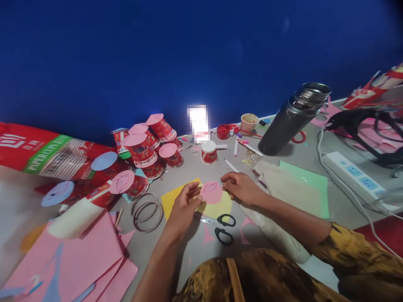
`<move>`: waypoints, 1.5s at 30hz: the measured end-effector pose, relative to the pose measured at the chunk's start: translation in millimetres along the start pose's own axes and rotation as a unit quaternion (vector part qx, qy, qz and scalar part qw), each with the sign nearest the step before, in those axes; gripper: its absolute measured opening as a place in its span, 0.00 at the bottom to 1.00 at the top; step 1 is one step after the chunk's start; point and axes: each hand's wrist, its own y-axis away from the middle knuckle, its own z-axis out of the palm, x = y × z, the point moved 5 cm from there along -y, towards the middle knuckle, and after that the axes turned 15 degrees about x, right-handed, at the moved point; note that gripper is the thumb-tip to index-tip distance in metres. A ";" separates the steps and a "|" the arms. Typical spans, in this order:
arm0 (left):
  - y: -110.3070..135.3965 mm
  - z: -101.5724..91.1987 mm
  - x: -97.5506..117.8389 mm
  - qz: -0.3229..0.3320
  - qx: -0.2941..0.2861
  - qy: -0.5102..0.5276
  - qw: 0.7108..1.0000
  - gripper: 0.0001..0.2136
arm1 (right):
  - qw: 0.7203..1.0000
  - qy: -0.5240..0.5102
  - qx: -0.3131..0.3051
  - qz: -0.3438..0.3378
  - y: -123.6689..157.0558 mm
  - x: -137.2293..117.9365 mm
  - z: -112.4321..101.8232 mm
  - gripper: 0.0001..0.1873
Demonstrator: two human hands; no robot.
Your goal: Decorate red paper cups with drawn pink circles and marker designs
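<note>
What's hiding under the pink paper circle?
A yellow paper sheet lies under the pink circle, on the grey table. The left hand and right hand are at its edges. The sheet's middle is covered, so anything there cannot be seen.

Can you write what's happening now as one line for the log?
left hand: at pink paper circle, left edge | right hand: at circle's right edge | under circle: yellow paper | nearby: scissors
</note>
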 end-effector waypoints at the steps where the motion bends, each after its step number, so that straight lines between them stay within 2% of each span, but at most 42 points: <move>1: -0.9 0.5 -2.0 -0.005 -0.003 0.009 1.000 0.24 | 1.000 -0.010 -0.003 0.012 -1.1 0.7 1.3 0.12; 7: 0.6 1.5 -6.8 -0.016 -0.016 0.023 0.999 0.27 | 0.997 -0.051 -0.005 0.061 -2.3 1.8 5.6 0.11; 12: 4.7 -0.3 -6.2 -0.042 0.018 0.081 0.996 0.25 | 0.996 -0.060 0.010 0.062 2.5 -0.1 14.8 0.15; 15: 4.4 -1.9 -5.5 -0.043 0.024 0.088 0.995 0.25 | 0.998 -0.044 0.012 0.046 5.0 -6.9 13.2 0.17; 17: 6.6 -3.9 -5.0 -0.018 0.023 0.052 0.998 0.24 | 0.999 0.043 0.014 -0.010 3.5 -14.9 1.6 0.14; 19: 12.4 -8.1 -3.8 0.045 0.051 -0.021 0.997 0.20 | 0.980 0.178 0.038 -0.075 -1.5 -21.5 -18.9 0.08; 21: 23.5 -13.4 2.7 0.178 0.138 -0.121 0.967 0.16 | 0.950 0.282 0.078 -0.106 -9.1 -23.2 -42.7 0.06; 22: 30.7 -11.2 5.5 0.242 0.153 -0.157 0.945 0.13 | 0.942 0.305 0.094 -0.104 -13.2 -21.8 -52.9 0.07; 24: 43.6 2.1 7.3 0.338 0.115 -0.204 0.912 0.10 | 0.933 0.329 0.108 -0.097 -20.0 -16.0 -65.0 0.13; 27: 56.5 27.7 7.7 0.447 0.013 -0.265 0.854 0.11 | 0.927 0.348 0.102 -0.096 -24.7 -5.8 -64.6 0.16; 29: 59.1 42.0 5.9 0.487 -0.042 -0.319 0.812 0.16 | 0.928 0.347 0.097 -0.098 -25.2 -1.4 -60.1 0.14; 32: 57.2 53.4 2.7 0.504 -0.070 -0.392 0.766 0.22 | 0.931 0.338 0.090 -0.103 -24.7 0.1 -57.8 0.16; 35: 55.8 52.5 0.0 0.501 -0.064 -0.423 0.753 0.21 | 0.951 0.274 0.080 -0.122 -21.0 -4.4 -62.1 0.24; 37: 57.1 45.1 -2.2 0.500 -0.059 -0.421 0.754 0.19 | 0.981 0.144 0.050 -0.121 -15.2 -9.5 -65.2 0.23; 39: 59.0 32.9 -4.8 0.497 -0.050 -0.410 0.763 0.16 | 0.997 -0.015 -0.013 -0.080 -7.6 -14.1 -65.0 0.19; 42: 62.3 15.1 -8.1 0.498 -0.042 -0.384 0.777 0.14 | 0.982 -0.160 -0.096 0.020 3.4 -18.9 -57.8 0.18; 45: 64.6 7.6 -5.5 0.498 -0.017 -0.328 0.803 0.12 | 0.968 -0.209 -0.119 0.068 9.9 -21.1 -43.6 0.18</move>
